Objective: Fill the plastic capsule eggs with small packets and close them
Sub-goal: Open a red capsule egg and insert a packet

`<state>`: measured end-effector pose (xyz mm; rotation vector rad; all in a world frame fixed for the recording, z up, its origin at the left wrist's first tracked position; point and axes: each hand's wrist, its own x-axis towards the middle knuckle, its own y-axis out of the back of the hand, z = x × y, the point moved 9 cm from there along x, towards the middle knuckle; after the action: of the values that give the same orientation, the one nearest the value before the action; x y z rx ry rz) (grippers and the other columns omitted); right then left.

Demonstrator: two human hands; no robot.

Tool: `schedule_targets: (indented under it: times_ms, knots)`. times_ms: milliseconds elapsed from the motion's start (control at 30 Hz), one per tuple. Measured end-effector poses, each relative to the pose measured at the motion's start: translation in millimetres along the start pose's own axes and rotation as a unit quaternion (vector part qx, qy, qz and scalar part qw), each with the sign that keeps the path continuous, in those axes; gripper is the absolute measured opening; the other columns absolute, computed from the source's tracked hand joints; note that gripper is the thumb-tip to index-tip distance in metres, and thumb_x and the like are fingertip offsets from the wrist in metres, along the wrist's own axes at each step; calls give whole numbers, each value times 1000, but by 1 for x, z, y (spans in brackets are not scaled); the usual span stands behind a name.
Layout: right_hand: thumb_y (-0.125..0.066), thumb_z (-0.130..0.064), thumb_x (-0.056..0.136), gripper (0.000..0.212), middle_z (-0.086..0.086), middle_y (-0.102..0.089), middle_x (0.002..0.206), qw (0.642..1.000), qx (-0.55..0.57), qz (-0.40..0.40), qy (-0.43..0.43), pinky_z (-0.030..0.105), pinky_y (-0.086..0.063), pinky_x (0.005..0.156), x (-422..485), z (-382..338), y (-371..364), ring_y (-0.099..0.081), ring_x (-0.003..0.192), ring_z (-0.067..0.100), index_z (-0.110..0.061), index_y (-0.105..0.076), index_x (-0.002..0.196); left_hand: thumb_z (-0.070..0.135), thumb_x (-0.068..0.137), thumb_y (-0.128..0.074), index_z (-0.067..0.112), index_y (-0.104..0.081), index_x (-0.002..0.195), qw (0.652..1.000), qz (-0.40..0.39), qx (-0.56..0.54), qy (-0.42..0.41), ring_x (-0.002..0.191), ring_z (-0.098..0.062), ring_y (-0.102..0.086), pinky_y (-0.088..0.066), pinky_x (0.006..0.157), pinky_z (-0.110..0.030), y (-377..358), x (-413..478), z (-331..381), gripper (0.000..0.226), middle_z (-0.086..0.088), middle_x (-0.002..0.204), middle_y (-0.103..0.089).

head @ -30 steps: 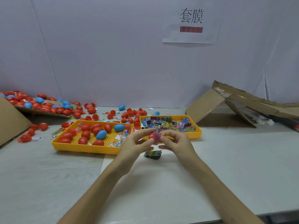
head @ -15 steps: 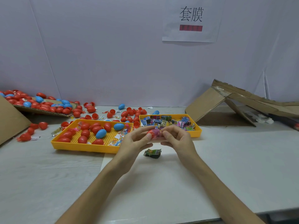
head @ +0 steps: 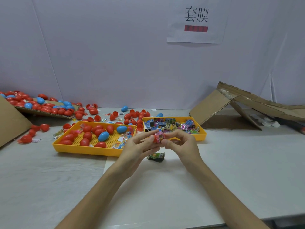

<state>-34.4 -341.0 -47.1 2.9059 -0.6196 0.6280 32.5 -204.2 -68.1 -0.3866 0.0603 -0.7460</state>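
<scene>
While I watch through the head camera, both hands meet just in front of the packet tray, at its near left corner. The left hand pinches a red egg half between the thumb and the first fingers, with the open side turned toward the right hand. I judge it is held so to give the other hand a steady cup to work against. The thumb and forefinger of the right hand pinch a pink packet and press it at the mouth of the egg half. The packet looks bulky for the opening and stands partly out, so I think the step in hand is the stuffing, and closing is not yet possible. The other fingers of the right hand are loosely curled and hold nothing. I cannot tell where the second half of this egg is.

A dark green packet lies on the table in front of the packet tray, just below the hands, probably put there as the next filling. To the left of the packet tray stands the egg tray with red and blue eggs, so near that, I think, either hand can reach both trays. Behind and to the left of the packet tray many loose eggs are scattered. To its right a folded cardboard leans.
</scene>
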Motion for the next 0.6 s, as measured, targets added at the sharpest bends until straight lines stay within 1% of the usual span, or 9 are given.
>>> schedule_targets:
  times_ms: [100,267,433,600]
  knots:
    - [-84,-22,75,16,3,-76,85,1000,7,-2,-1,23,-56,67,0,-1,-1,-74,75,19,-19,-75,87,16,98,-59,14,-69,123,1000,3,1,-2,106,-29,-73,-60,82,-27,1,0,-1,27,-15,113,-75]
    - [-83,-16,78,19,1,-75,90,1000,4,-12,3,24,-56,66,0,-1,-3,-75,79,23,-14,-71,93,19,95,-61,14,-68,123,1000,11,15,0,103,-28,-74,-61,79,-26,2,-1,-2,29,-13,110,-76]
    - [-84,-26,71,31,5,-75,88,1000,2,-9,-10,25,-56,67,-1,2,-3,-75,78,25,-9,-70,92,25,85,-67,14,-70,119,999,29,15,-1,99,-28,-75,-61,75,-26,4,-1,-2,35,-15,106,-77]
    - [-85,-27,69,31,2,-75,84,1000,2,-14,-15,26,-57,68,-1,5,-3,-75,76,27,-11,-68,90,27,81,-69,13,-73,114,999,47,22,-7,95,-29,-76,-61,73,-26,8,-1,-1,37,-15,103,-77]
